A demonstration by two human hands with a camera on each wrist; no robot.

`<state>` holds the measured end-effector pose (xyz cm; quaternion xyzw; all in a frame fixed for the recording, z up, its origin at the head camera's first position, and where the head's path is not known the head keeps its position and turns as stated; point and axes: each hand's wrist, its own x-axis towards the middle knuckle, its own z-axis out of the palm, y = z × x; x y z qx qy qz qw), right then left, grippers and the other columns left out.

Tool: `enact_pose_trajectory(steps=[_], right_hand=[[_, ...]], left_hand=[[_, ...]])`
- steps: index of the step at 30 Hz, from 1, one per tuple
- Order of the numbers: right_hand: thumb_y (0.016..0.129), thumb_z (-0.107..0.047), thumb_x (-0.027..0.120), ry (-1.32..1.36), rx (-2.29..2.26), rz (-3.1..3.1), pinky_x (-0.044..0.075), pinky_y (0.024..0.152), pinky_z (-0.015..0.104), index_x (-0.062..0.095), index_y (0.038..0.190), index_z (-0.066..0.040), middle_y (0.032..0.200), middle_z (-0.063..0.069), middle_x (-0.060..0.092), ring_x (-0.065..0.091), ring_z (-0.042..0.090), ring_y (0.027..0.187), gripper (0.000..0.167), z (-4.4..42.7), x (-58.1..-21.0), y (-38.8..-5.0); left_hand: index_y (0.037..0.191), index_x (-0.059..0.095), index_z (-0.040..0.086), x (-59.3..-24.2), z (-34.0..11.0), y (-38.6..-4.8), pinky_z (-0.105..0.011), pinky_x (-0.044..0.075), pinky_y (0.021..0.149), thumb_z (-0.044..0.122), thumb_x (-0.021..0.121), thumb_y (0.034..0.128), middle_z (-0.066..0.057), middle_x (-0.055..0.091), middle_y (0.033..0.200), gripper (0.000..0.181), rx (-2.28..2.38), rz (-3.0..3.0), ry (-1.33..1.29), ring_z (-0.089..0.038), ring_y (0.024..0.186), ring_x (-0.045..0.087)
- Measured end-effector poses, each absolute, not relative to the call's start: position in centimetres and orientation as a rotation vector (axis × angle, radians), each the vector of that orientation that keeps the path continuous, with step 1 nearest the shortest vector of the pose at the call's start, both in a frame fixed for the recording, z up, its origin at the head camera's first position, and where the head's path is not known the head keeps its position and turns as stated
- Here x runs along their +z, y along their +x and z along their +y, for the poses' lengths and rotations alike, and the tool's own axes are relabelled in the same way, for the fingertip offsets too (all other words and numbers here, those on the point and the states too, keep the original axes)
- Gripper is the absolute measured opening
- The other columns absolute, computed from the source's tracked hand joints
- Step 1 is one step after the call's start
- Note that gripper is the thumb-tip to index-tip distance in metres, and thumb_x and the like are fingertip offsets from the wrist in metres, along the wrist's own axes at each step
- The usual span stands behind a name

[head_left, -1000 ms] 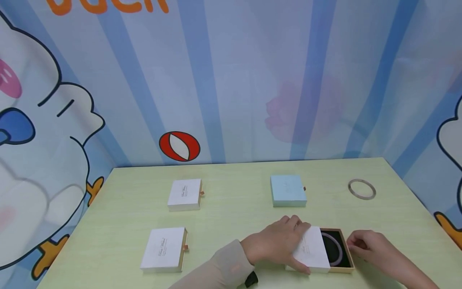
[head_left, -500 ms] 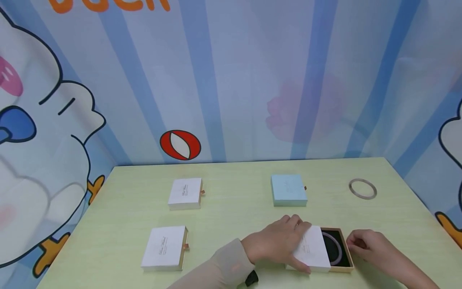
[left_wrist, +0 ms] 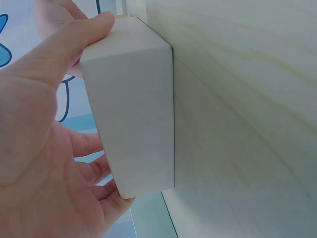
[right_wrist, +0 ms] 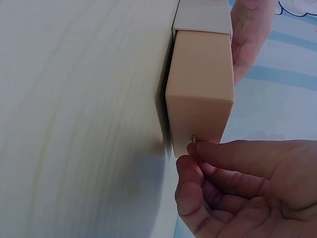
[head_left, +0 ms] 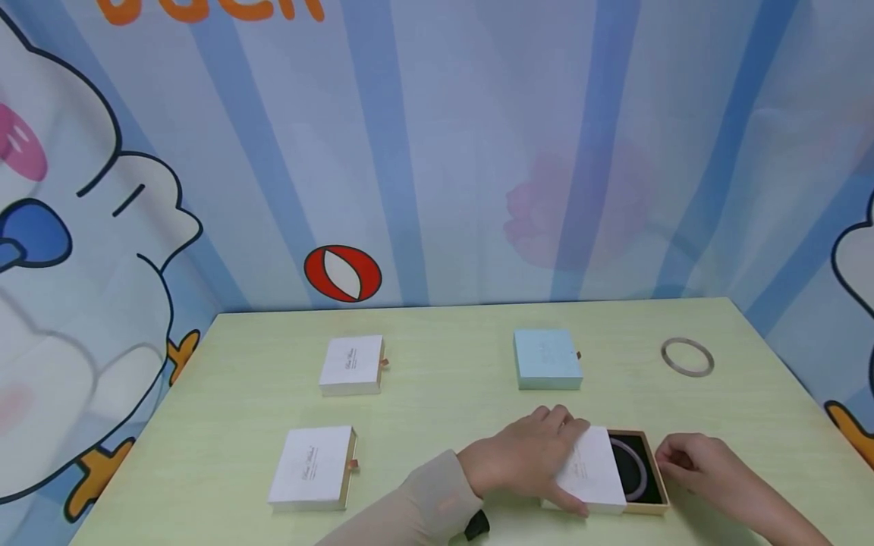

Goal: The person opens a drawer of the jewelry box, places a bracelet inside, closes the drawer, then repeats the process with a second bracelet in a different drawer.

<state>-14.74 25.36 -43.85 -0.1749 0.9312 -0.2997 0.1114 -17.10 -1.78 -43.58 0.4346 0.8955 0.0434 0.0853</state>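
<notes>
My left hand grips the white sleeve of a drawer-style gift box at the front right. In the left wrist view, thumb and fingers span the white sleeve across its two edges. The drawer is partly pulled out to the right. Inside lies a pale purple bangle on black lining, its left part hidden under the sleeve. My right hand is at the drawer's outer end. In the right wrist view, its thumb and forefinger pinch the small pull tab on the tan drawer front.
A light blue box stands behind, and a greyish bangle lies at the back right. Two white boxes, one at the back and one at the front, stand on the left. A striped backdrop rises behind the table.
</notes>
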Motion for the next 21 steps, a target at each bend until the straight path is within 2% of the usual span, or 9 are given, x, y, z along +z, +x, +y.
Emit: enact_pose_trajectory(steps=[21], right_hand=[[0.091,0.005,0.065,-0.563,-0.898,2.751,0.042,0.055,0.025,0.064,0.082,-0.004,0.072,-0.004,0.054,0.042,0.0,0.064,0.013,25.47,-44.3,-14.8]], left_hand=[[0.152,0.035,0.015,-43.41,-1.81,-17.05,-0.018,0.039,0.092,0.074,0.069,0.0762,0.001,0.046,0.134,0.101,0.144,2.667,1.29,-0.009,0.109,0.044]])
